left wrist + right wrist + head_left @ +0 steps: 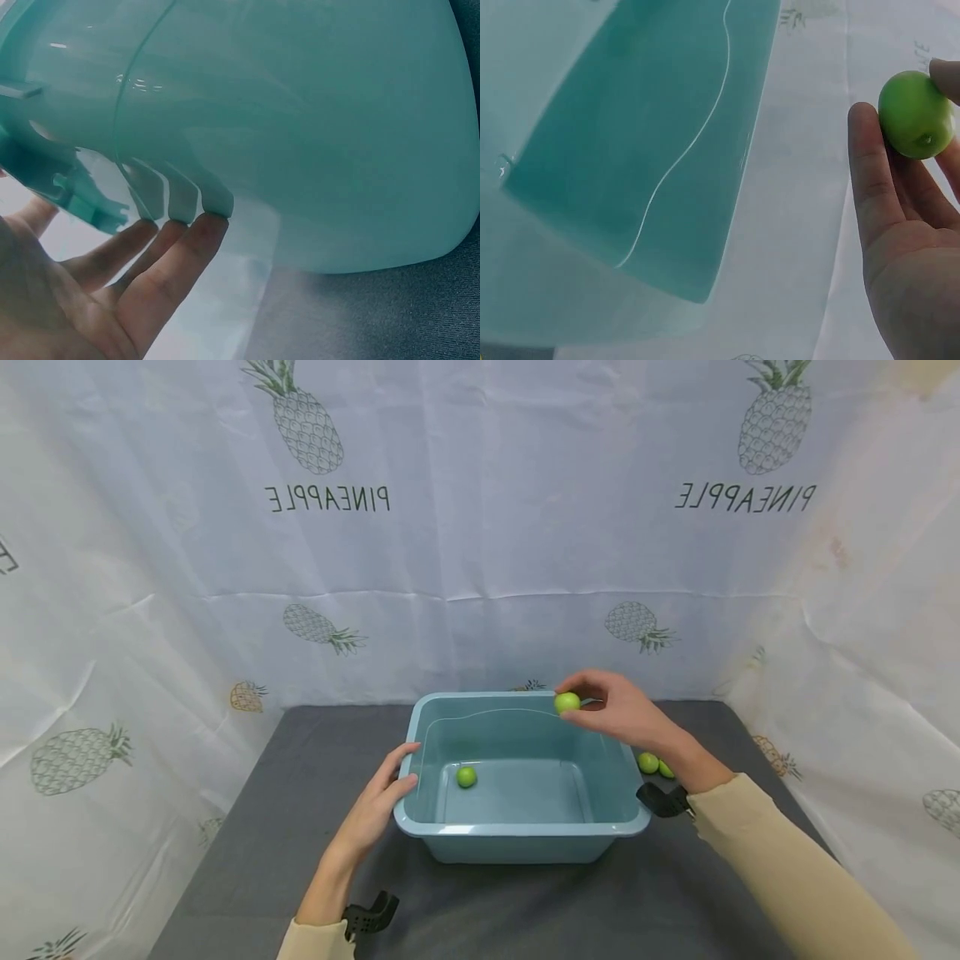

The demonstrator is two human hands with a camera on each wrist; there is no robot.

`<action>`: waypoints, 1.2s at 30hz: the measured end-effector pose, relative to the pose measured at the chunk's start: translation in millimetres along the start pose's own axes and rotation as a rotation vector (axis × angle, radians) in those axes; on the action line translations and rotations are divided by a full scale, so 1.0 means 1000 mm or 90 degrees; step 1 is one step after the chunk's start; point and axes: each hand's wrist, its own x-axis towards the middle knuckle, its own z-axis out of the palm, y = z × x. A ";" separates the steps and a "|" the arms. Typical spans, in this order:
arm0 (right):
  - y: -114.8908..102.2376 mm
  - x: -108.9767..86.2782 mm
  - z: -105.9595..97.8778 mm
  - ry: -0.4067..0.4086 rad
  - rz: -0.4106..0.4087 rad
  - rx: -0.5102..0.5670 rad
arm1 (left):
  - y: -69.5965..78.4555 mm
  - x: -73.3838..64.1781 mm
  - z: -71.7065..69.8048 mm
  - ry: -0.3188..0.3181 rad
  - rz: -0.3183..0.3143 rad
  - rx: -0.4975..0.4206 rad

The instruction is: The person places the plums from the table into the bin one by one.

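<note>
A light blue plastic basin (pixel 525 830) stands on the dark table, with one green lime (pixel 467 777) lying on its floor. At the basin's left rim is my left hand (pixel 378 793), its thumb and index finger at the edge. The left wrist view shows other fingertips (pixel 214 225) against the outer wall below the rim. Over the far right part of the basin, my right hand (pixel 611 703) pinches another lime (pixel 915 114) between thumb and fingers, held up above the rim.
Right of the basin, partly behind my right forearm, lie more limes (pixel 648 763) on the dark tabletop (pixel 300 827). A white curtain (pixel 480 527) printed with pineapples hangs behind the table and along both sides.
</note>
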 end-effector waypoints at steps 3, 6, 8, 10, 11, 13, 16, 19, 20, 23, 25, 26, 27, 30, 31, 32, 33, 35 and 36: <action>-0.001 0.004 0.002 -0.007 -0.005 -0.006 | 0.000 0.000 0.000 -0.003 0.002 -0.006; -0.003 0.008 0.004 -0.016 -0.006 -0.001 | 0.000 0.000 0.000 -0.004 0.003 -0.010; -0.005 0.010 0.006 -0.022 -0.008 0.005 | -0.001 0.001 0.000 -0.005 0.004 -0.010; -0.007 0.013 0.008 -0.027 -0.011 0.012 | -0.002 0.001 0.000 -0.004 0.004 -0.006; -0.007 0.014 0.009 -0.029 -0.014 0.014 | -0.002 0.002 0.000 -0.004 0.004 -0.006; -0.008 0.017 0.011 -0.032 -0.023 0.018 | -0.003 0.002 0.000 -0.002 0.001 -0.006; -0.008 0.021 0.014 -0.039 -0.035 0.028 | -0.004 0.003 0.001 -0.001 -0.004 -0.009; -0.009 0.025 0.016 -0.048 -0.040 0.035 | -0.004 0.003 0.001 -0.001 -0.005 -0.014; -0.010 0.026 0.017 -0.052 -0.043 0.036 | -0.004 0.003 0.001 -0.001 -0.004 -0.014; -0.012 0.029 0.019 -0.060 -0.047 0.038 | -0.004 0.003 0.000 -0.002 -0.004 -0.013; -0.012 0.031 0.020 -0.064 -0.048 0.037 | -0.003 0.003 0.001 -0.003 -0.003 -0.012; -0.013 0.032 0.021 -0.066 -0.049 0.036 | -0.003 0.003 0.001 -0.003 -0.003 -0.012; -0.014 0.032 0.022 -0.067 -0.047 0.036 | -0.003 0.003 0.001 -0.004 -0.002 -0.012; -0.013 0.036 0.026 -0.071 -0.048 0.027 | -0.003 0.003 0.001 -0.005 -0.002 -0.010; -0.013 0.038 0.027 -0.073 -0.048 0.026 | -0.003 0.003 0.001 -0.004 -0.002 -0.009; -0.013 0.039 0.028 -0.074 -0.049 0.022 | -0.003 0.002 0.001 -0.003 -0.003 -0.009; -0.012 0.041 0.030 -0.074 -0.050 0.019 | -0.002 0.002 0.001 -0.002 -0.003 -0.008; -0.013 0.044 0.032 -0.077 -0.049 0.017 | -0.002 0.002 0.001 0.000 -0.004 -0.007; -0.013 0.045 0.034 -0.078 -0.047 0.018 | -0.002 0.002 0.001 0.001 -0.004 -0.007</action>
